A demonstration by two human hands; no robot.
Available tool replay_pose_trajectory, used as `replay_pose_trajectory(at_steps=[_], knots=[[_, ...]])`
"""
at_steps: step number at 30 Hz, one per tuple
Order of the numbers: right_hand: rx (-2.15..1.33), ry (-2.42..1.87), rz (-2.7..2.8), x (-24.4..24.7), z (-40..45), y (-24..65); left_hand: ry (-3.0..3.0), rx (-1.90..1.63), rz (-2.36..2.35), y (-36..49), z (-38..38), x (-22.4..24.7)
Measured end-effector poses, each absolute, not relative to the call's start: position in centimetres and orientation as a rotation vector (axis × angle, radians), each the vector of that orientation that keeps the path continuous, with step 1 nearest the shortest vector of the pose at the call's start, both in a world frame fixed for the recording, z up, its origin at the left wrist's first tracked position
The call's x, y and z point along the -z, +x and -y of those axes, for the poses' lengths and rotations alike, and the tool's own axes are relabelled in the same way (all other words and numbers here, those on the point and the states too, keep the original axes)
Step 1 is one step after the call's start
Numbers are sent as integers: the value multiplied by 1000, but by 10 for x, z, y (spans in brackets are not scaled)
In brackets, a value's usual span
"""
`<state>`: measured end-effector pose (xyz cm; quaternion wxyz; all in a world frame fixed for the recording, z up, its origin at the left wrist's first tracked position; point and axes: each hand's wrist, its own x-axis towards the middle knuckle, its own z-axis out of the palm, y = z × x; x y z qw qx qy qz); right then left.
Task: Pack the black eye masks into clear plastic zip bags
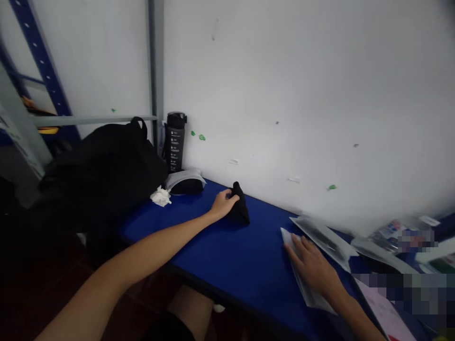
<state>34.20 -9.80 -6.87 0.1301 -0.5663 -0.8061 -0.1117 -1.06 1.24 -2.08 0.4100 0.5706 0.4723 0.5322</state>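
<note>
Near the wall, my left hand [223, 204] pinches the upper part of a black cloth item [240, 210], which stands bunched on the blue table [209, 246]. Further right, my right hand [313, 265] lies with its fingers spread on a flat, whitish plastic packet [311, 296]. The hand covers much of that packet. Another clear packet [325, 239] lies just beyond it, close to the wall.
At the left are a large black bag [110, 166], a dark bottle [175, 142], a pouch with a black item [186, 183] and crumpled white tissue [161, 196]. More packets [384, 253] and a pink sheet [384, 308] lie at the right.
</note>
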Motion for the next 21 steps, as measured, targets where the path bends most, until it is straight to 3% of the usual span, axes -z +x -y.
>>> replay_pose_trajectory(at_steps=[4,11,15,21], knots=[[317,-1686,2144,30,86,302,1502,-1331,-1080,-10,-6,19],[-890,-1263,1857,-4,62,203,1479,-1194,-865,0,3,19],[-900,-1098,1813,15,68,187,1542,-944,-706,6,14,20],[-786,-1085,1647,28,64,198,1642,-1135,-942,8,8,22]])
